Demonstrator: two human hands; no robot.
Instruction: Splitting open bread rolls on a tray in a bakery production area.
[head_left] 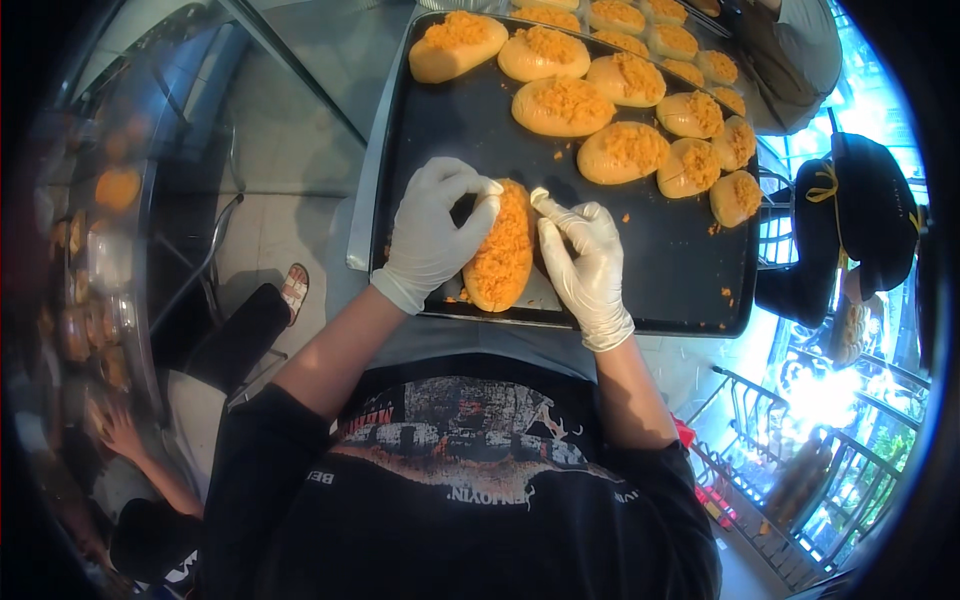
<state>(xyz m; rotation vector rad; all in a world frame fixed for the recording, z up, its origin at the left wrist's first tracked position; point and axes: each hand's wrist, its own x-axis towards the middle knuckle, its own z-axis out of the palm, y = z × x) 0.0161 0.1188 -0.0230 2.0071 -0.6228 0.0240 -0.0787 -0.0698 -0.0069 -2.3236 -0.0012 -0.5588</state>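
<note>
An oval bun [500, 262] thickly covered with orange shreds lies lengthwise at the near edge of a black baking tray [660, 270]. My left hand [436, 232], in a whitish glove, rests at the bun's left side. Its thumb and forefinger come together over the upper left edge of the topping; whether shreds are between them is hidden. On the other side, my gloved right hand [585, 262] has its forefinger stretched toward the bun's upper right edge. The thumb stays apart from that finger, and the remaining fingers are curled.
Several topped buns [563, 106] crowd the tray's far and right parts. Beyond it stand more topped buns [675, 40] in clear packs. At left, a person's hand [122, 432] is near a display of baked goods [100, 330]. A metal railing [790, 470] stands at right.
</note>
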